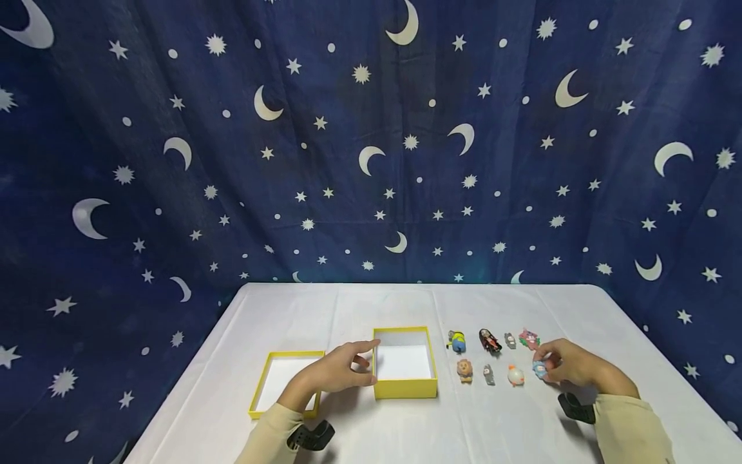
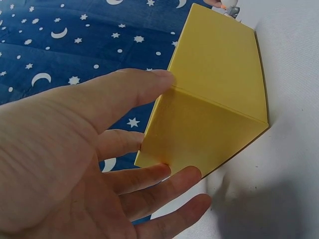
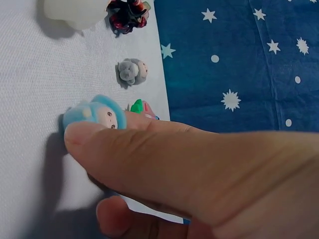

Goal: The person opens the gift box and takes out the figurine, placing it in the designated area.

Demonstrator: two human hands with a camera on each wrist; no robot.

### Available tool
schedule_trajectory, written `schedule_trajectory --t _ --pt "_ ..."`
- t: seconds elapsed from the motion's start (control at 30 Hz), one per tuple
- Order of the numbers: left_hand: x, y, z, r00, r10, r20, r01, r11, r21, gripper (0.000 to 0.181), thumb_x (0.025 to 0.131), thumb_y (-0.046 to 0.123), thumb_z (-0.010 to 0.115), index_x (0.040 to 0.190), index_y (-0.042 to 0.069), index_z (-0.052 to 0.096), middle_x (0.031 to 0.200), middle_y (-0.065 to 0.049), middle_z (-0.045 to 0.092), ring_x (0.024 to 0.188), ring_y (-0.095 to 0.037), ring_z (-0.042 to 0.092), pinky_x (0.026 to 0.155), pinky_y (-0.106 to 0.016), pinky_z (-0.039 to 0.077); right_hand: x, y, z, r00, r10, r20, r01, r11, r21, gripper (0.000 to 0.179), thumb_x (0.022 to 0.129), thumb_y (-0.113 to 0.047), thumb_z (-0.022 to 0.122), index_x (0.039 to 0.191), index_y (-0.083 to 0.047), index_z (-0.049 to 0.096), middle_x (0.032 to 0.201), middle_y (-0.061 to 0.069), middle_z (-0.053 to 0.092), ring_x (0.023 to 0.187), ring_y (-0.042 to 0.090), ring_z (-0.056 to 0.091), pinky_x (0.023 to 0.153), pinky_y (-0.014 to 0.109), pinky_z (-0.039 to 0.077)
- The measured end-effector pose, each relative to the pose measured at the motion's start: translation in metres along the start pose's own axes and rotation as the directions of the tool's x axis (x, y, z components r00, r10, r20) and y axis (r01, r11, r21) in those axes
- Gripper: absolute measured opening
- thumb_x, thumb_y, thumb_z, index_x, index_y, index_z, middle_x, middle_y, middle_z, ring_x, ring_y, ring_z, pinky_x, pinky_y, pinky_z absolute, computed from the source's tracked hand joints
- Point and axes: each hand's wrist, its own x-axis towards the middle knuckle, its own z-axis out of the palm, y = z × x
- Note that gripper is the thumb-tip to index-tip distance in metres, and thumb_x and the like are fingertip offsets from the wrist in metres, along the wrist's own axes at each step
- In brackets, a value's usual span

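Note:
My left hand point(image 1: 342, 368) is at the left side of a yellow box point(image 1: 406, 388) with a white inside. In the left wrist view, its thumb touches the edge of the yellow box point(image 2: 214, 64) and its fairly straight fingers lie along one side. At the right, my right hand point(image 1: 570, 364) pinches a small light-blue hooded figurine point(image 1: 540, 369) between thumb and fingers. The right wrist view has the thumb across the lower part of the figurine point(image 3: 94, 113), whose face shows; the far fingers are partly hidden.
A yellow-rimmed lid point(image 1: 278, 386) lies left of the box. Right of the box are a yellow-and-blue figurine point(image 1: 457, 341), a dark figurine point(image 1: 489, 341), a lion figurine point(image 1: 464, 370), a pink-and-green figurine point(image 1: 529, 338), a white round figurine point(image 1: 515, 375) and two grey ones.

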Motion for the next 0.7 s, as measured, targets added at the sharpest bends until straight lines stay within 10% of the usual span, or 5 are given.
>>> schedule_trajectory --t 0.7 --pt "0.0015 0.0002 0.0009 1.0 0.01 0.013 -0.01 1.0 -0.003 0.075 0.092 0.021 0.074 0.155 0.002 0.038 0.16 -0.016 0.041 0.123 -0.03 0.063 0.098 -0.042 0.056 -0.0034 0.0095 -0.0027 0.995 -0.097 0.028 0.095 0.994 0.048 0.02 0.077 0.012 0.069 0.093 0.008 0.058 0.072 -0.001 0.046 0.062 0.009 0.046 0.054 0.021 0.039"
